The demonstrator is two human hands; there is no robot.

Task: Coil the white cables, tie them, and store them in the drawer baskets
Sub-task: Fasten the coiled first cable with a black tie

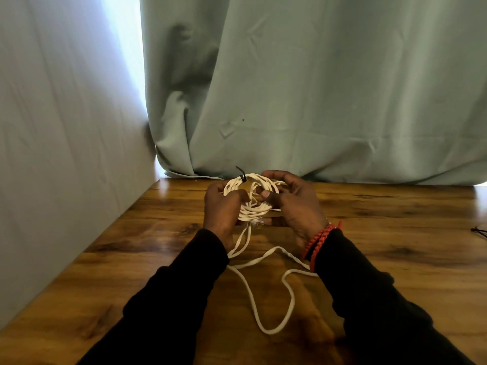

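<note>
A white flat cable (253, 208) is wound into a coil held just above the wooden table (395, 233). My left hand (222, 209) grips the coil's left side and my right hand (292, 204) grips its right side, thumb over the strands. A black zip tie (242, 175) is wrapped round the coil's far left edge, its tail sticking up. A clear plug (257, 222) shows under the coil. The loose end of the cable (263, 299) trails toward me in wide loops on the table. No drawer baskets are in view.
A pale green curtain (316, 101) hangs behind the table and a grey cloth wall (66, 154) runs along its left edge. A small dark object (478, 230), perhaps more ties, lies at the table's right edge.
</note>
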